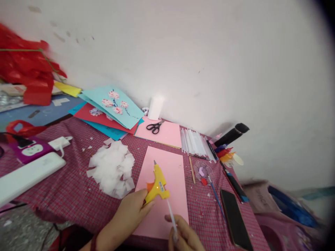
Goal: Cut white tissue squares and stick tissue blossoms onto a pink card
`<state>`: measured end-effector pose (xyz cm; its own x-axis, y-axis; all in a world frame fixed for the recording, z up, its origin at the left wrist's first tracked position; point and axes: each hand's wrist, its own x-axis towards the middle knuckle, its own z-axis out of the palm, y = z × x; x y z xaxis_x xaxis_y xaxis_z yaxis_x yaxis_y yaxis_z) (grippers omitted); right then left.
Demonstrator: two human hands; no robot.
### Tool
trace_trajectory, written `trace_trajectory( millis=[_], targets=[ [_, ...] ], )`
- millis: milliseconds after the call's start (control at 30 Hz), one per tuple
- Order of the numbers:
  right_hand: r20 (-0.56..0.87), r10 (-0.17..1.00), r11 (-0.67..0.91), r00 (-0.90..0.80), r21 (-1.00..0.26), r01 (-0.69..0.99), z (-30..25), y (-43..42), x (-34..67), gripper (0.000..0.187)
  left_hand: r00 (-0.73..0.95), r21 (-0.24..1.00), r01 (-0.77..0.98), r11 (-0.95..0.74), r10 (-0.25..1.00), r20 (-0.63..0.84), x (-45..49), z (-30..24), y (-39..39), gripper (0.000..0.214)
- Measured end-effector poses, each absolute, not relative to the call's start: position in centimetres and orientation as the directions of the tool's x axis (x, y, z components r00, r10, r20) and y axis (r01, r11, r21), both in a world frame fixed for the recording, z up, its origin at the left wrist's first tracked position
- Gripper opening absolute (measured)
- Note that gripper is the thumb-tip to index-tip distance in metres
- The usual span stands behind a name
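My left hand (131,214) is closed round the handle of a yellow glue gun (158,183), whose nozzle points away from me over a pink sheet of paper (167,174). My right hand (184,237), at the bottom edge, pinches a clear glue stick (171,214) that runs up into the back of the gun. Both hands hover above the near end of the pink sheet on a red checked tablecloth (68,188).
A heap of white paper scraps (112,167) lies left of the sheet. Black scissors (155,127) rest on another pink sheet by the wall. Glue sticks (195,141), a paint palette (202,171), brush, markers and a dark phone (234,219) lie right. Coloured papers and a power strip (26,176) lie left.
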<state>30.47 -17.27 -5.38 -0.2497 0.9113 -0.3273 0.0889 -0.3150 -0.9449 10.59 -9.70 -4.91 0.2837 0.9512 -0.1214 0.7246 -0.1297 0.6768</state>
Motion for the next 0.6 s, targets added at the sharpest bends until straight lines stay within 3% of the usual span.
trace_trajectory(
  millis=[100, 300, 600],
  targets=[
    [-0.395, 0.891, -0.392, -0.222, -0.918, 0.062, -5.9, -16.4, 30.0, 0.053, 0.300, 0.603, 0.783, -0.154, 0.942, -0.149, 11.4, -5.3, -9.1, 0.021],
    [-0.399, 0.916, -0.395, -0.051, -0.916, 0.067, -6.3, -15.3, 28.2, 0.051, 0.315, 0.409, 0.882, -0.234, 0.939, -0.141, 11.3, -5.0, -7.8, 0.022],
    [-0.449, 0.891, -0.453, 0.068, -0.890, 0.056, -6.7, -14.2, 27.1, 0.048, 0.367, 0.364, 0.893, -0.264, 0.896, -0.249, 11.2, -4.6, -6.4, 0.027]
  ],
)
